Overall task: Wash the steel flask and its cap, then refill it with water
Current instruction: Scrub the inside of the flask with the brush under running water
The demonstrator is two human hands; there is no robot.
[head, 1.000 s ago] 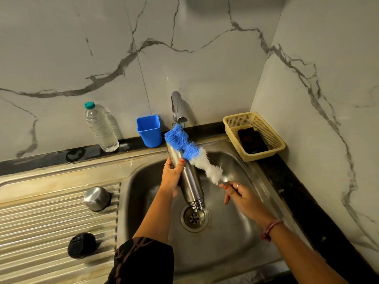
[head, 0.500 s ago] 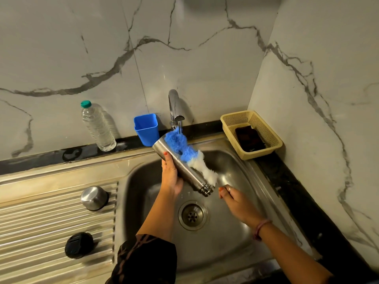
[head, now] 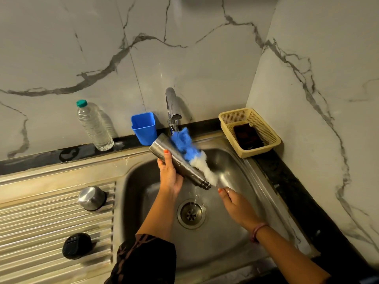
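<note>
Moved: since a second ago the flask (head: 180, 163) has tipped from nearly straight up to a steep slant, mouth down to the right, and the brush (head: 189, 153) now lies along its far side.
Flask: held over the sink (head: 235, 238), just under the tap (head: 173, 107); water dribbles from its mouth toward the drain (head: 191, 214).
Left hand (head: 170, 173): fingers and thumb curled round the middle of the flask.
Right hand (head: 235, 201): curled round the brush handle, which is blurry.
Cap (head: 92, 197): sits on the ribbed draining board (head: 41, 226), well apart from the flask; a black lid (head: 77, 245) lies nearer the front.
How it handles: hard steel, probably wet and slippery, and likely light once drained; a full wrap round the middle looks safest.
Brush: soft and fluffy, likely bends easily.
Room: marble walls (head: 205, 58) meet in a corner; a water bottle (head: 95, 126), blue cup (head: 144, 128) and yellow basket (head: 249, 132) stand on the dark ledge behind the sink.
</note>
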